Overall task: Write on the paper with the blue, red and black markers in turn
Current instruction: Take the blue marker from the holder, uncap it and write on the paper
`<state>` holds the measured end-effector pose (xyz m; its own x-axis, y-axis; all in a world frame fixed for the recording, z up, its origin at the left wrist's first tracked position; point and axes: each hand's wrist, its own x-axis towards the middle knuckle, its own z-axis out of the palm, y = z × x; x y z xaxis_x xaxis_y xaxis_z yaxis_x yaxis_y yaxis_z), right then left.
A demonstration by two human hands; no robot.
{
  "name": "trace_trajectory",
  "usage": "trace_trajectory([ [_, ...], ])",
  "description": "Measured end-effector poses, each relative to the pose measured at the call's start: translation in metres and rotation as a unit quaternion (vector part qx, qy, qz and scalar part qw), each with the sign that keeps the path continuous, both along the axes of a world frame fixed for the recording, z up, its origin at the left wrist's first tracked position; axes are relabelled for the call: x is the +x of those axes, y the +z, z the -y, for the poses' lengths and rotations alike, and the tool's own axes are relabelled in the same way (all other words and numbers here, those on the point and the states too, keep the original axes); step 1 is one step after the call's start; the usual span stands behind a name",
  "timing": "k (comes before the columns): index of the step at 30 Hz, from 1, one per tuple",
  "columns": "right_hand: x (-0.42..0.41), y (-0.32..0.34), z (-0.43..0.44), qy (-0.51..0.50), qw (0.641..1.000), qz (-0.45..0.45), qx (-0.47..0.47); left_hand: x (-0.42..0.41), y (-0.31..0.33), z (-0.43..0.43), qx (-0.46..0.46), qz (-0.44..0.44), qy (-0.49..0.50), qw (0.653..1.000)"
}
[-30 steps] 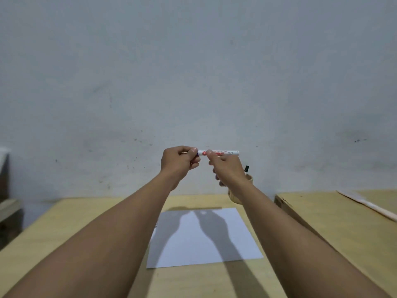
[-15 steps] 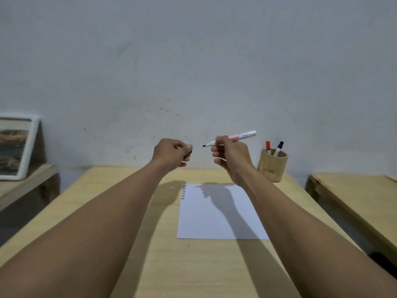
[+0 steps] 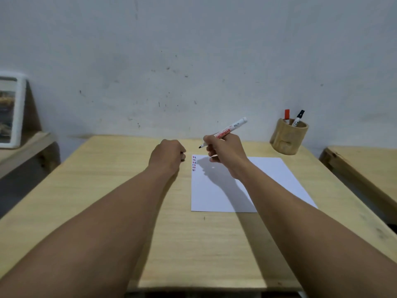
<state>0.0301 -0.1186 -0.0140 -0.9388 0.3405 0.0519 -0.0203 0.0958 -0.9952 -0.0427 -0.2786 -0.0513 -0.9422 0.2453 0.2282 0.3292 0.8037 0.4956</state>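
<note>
My right hand [image 3: 225,153] holds an uncapped marker [image 3: 231,130], white with a red label and a dark tip, above the top left of the white paper [image 3: 268,179]. The tip points left and hovers clear of the sheet. My left hand [image 3: 166,157] is a closed fist just left of the paper, with the marker's cap almost hidden inside it. Short red and dark strokes [image 3: 194,163] run down the paper's top left corner. A red-capped marker [image 3: 287,114] and a black-capped marker [image 3: 299,118] stand in a wooden holder [image 3: 289,137].
The paper lies on a light wooden table [image 3: 107,190] against a grey wall. A second wooden table [image 3: 365,166] stands to the right across a gap. A white-framed picture [image 3: 10,108] leans on a low shelf at the far left.
My hands pulled apart, the cap coming off in the left and the marker staying in the right. Both hands then dropped lower toward the paper as my view tilted down.
</note>
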Motion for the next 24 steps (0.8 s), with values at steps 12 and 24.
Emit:
trace_trajectory([
  [12, 0.001, -0.051, 0.021, -0.063, 0.975, 0.035, 0.212, 0.014, -0.028, 0.021, -0.167, 0.014, 0.013, 0.986],
  [24, 0.004, -0.053, 0.025, -0.060, 0.963, 0.027, 0.262, 0.026, -0.030, 0.022, -0.219, 0.075, -0.011, 0.973],
])
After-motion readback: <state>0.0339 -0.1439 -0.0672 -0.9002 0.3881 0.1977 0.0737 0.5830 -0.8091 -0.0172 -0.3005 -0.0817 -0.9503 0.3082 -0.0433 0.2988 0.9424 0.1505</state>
